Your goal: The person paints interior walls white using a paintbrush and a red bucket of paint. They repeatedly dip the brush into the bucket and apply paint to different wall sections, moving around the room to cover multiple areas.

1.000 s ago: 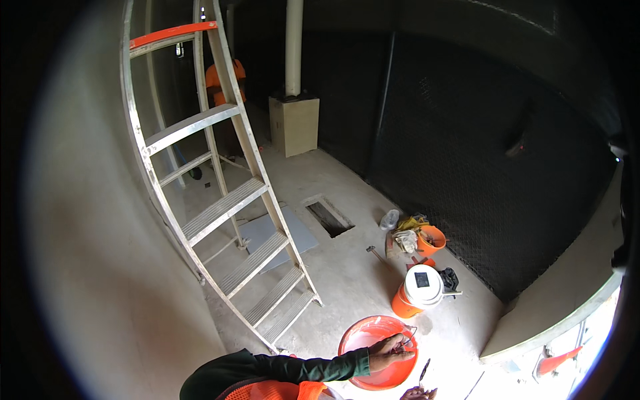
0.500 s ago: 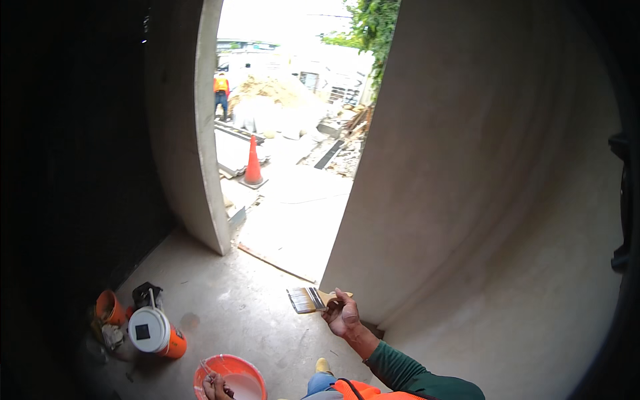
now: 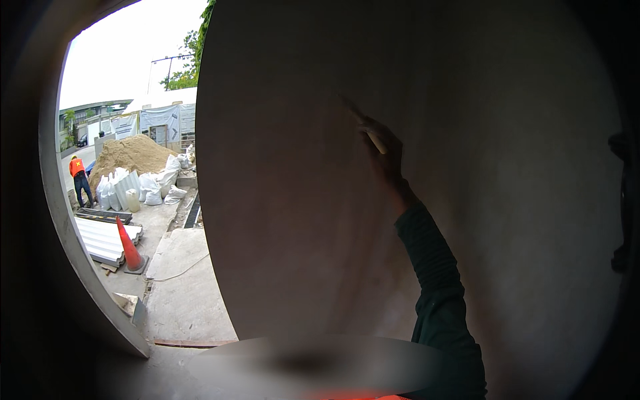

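Observation:
My right hand (image 3: 390, 150), raised high in front of the wall (image 3: 293, 200), is closed around a paintbrush (image 3: 377, 142). The brush's pale wooden handle pokes out below my fingers, and its dark head points up and left at the wall surface. In this dim light I cannot tell whether the bristles touch the wall. A dark green sleeve (image 3: 440, 280) covers my right forearm, which rises from the lower right. My left hand is out of view.
Left of the wall is a doorway with a pale jamb (image 3: 60, 220). Outside are an orange traffic cone (image 3: 129, 247), corrugated sheets (image 3: 100, 239), white sacks (image 3: 127, 190), a sand pile (image 3: 137, 155) and a person in an orange vest (image 3: 78, 167). A blurred grey shape (image 3: 267, 367) covers the bottom.
My right hand has lifted the paintbrush from low by the doorway's edge up to the wall. The view has swung up and right; the orange bucket and my left hand have left it.

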`<state>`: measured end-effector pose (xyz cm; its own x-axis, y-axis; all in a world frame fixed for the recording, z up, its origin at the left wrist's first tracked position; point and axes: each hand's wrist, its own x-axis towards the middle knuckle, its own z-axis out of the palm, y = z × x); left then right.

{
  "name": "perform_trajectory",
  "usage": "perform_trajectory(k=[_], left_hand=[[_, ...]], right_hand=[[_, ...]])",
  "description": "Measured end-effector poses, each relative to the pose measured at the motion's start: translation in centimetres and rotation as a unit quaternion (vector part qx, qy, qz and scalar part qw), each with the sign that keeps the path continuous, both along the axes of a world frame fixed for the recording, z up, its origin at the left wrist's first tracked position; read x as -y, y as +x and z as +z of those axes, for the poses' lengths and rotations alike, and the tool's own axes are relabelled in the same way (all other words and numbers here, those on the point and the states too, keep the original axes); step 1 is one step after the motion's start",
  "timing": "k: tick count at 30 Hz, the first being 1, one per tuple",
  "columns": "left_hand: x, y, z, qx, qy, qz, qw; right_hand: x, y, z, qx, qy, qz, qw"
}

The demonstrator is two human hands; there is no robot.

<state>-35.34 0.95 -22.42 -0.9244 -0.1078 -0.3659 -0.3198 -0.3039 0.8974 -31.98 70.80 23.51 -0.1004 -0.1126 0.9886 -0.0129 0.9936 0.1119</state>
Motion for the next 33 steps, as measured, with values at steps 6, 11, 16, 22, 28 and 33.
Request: perform_trajectory(k=[6,11,16,22,28,33], left_hand=[[-3.1,-4.0,-1.1,0.036,0.017,-0.027,0.999],[-4.1,-7.2,-4.1,0.033,0.049,-0.033,0.998],[-6.1,-8.5,-3.9,0.013,0.020,-0.045,0.999],[-7.2,-8.4,-5.2,0.029,-0.004,-0.006,1.000],[-3.7,-10.9,-9.9,0.061,0.034,-0.032,0.997],[-4.7,-11.7,-8.7,0.068,0.046,-0.023,0.996]], right_hand=[[1.3,2.7,-8.6,0.321,-0.113,-0.146,0.929],[0.6,3.3,0.0,0.302,-0.139,-0.001,0.943],[-2.0,0.4,19.6,0.111,-0.069,0.003,0.991],[3.0,-0.9,6.8,0.241,0.062,-0.109,0.962],[3.9,1.0,0.1,0.412,-0.124,-0.037,0.902],[-2.7,1.1,21.7,0.098,0.027,-0.028,0.994]])
